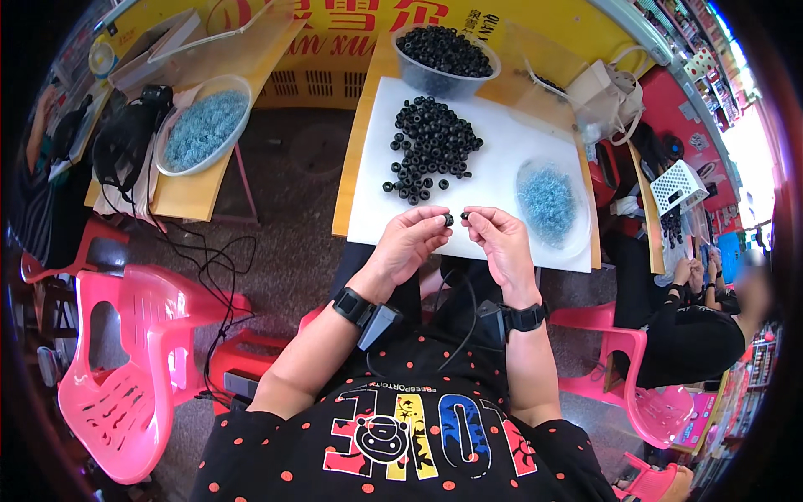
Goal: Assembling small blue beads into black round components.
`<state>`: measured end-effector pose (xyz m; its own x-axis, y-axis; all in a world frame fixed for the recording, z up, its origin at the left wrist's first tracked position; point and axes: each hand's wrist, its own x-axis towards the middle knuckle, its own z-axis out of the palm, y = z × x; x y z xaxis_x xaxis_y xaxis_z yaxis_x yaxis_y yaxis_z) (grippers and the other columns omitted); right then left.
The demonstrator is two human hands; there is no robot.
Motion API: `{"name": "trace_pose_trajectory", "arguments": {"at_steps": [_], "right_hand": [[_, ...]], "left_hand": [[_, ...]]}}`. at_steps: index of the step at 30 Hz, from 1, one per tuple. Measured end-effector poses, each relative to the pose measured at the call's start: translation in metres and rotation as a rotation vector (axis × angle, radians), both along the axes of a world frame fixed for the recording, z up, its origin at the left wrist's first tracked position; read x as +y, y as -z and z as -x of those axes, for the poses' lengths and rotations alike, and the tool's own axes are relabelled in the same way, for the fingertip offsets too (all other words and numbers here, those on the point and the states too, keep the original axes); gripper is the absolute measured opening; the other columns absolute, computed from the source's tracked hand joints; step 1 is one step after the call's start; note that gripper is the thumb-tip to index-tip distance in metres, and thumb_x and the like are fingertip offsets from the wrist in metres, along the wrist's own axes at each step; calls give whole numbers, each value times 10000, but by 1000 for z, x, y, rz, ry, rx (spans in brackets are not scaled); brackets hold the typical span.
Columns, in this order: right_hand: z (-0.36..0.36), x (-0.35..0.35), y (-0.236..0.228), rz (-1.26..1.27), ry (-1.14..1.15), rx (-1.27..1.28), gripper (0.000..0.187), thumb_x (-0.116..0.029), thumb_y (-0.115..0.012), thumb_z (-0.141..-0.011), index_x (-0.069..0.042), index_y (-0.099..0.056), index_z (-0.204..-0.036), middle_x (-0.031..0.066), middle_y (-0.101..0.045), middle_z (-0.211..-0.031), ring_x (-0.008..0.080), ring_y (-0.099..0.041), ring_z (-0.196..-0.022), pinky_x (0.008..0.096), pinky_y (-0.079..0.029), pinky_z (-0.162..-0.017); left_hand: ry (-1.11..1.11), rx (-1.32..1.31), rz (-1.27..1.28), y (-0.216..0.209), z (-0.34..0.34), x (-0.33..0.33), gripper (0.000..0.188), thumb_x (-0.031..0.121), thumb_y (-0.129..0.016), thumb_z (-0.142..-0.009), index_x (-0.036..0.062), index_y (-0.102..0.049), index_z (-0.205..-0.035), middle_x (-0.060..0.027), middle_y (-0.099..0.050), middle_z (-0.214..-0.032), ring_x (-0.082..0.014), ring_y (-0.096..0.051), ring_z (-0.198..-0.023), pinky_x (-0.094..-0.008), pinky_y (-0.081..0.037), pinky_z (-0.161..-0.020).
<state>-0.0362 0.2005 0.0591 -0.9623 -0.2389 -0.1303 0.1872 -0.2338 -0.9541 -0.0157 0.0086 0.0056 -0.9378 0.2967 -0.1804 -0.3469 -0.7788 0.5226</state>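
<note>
My left hand pinches a small round black part between thumb and forefinger. Facing it across a narrow gap, my right hand has thumb and forefinger closed on a smaller dark piece, too small to name. Both hands are over the near edge of a white board. Just beyond them lies a loose pile of black ring-like parts, some showing holes. To the right of my right hand, a shallow clear dish holds many thin light-blue pieces.
A clear tub full of similar black parts stands at the back of the board. On another table at left is a dish of blue pieces. Pink chairs stand around, cables hang at left, and another person works at right.
</note>
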Motion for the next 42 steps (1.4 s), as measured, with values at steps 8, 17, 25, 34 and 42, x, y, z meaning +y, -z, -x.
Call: {"name": "trace_pose_trajectory", "arguments": {"at_steps": [8,17,25,34,42], "right_hand": [[-10,-11,-4,-125,32,146,189,-73,-720,-941,26,-731,-1101,74,-735,-908,80,-604,-762,209,-488,-711],[-14,-16,-7,-336,52,193,199,-64,-732,-929,24,-738,-1108,38,-740,-939,52,-627,-805,199,-514,-746],[-19,-20,-13,-481,113,283,195,-30,-731,-917,31,-740,-1103,42,-748,-940,55,-651,-814,203,-521,-742],[-21,-24,-14,-545,157,328,162,-30,-745,-898,20,-751,-1051,47,-750,-893,57,-647,-751,219,-528,-694],[-23,-27,-13,-619,155,409,149,-18,-747,-883,24,-752,-1026,80,-753,-912,85,-671,-737,232,-539,-688]], "left_hand": [[-18,16,0,-3,-1,0,206,75,-665,-980,15,-673,-1177,-74,-714,-1025,-162,-697,-934,-282,-573,-863],[-62,43,53,-3,0,2,176,48,-674,-967,7,-691,-1137,-78,-717,-1045,-156,-695,-929,-282,-578,-872],[-82,56,59,-1,-1,5,170,38,-670,-967,2,-693,-1132,-83,-715,-1050,-162,-694,-935,-286,-583,-881],[-88,54,43,0,-1,7,167,24,-642,-981,-12,-685,-1139,-96,-706,-1061,-172,-691,-958,-292,-584,-897],[-92,76,45,3,-1,8,184,27,-639,-984,-12,-684,-1159,-95,-702,-1070,-165,-681,-963,-292,-574,-908]]}}
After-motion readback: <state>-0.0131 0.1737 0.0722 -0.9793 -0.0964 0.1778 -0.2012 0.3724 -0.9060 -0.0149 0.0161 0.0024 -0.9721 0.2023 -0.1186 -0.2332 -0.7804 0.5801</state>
